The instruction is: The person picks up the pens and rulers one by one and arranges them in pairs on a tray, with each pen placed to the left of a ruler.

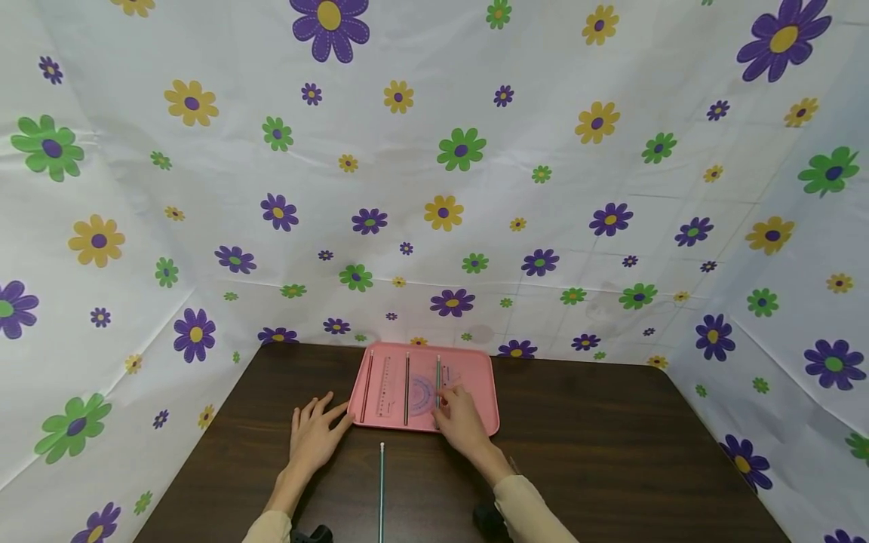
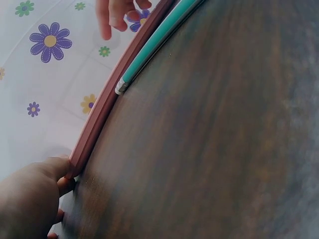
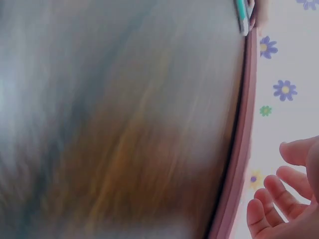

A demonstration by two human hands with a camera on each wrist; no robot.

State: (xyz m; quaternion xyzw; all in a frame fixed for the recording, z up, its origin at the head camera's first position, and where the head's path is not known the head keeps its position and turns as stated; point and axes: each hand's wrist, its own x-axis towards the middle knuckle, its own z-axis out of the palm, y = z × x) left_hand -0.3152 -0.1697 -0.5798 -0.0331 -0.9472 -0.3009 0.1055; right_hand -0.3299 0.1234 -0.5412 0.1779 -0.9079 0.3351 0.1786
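Observation:
A pink tray (image 1: 485, 407) lies on the table, seen edge-on in both wrist views. In it are a red pencil (image 1: 366, 386), a clear ruler (image 1: 385, 386), a dark pencil (image 1: 406, 388), a clear protractor (image 1: 422, 395) and a green pencil (image 1: 438, 369). My left hand (image 1: 316, 436) touches the tray's front left corner with the thumb, its other fingers spread on the table. My right hand (image 1: 463, 422) is over the tray's front right part, beside the green pencil's lower end. Its fingers are loosely bent, with nothing between them in the right wrist view.
A teal pencil (image 1: 382, 483) with a white eraser lies on the table in front of the tray, pointing toward it. The dark wooden table (image 1: 597, 452) stretches to both sides. A white flowered cloth (image 1: 407, 173) hangs behind and along the sides.

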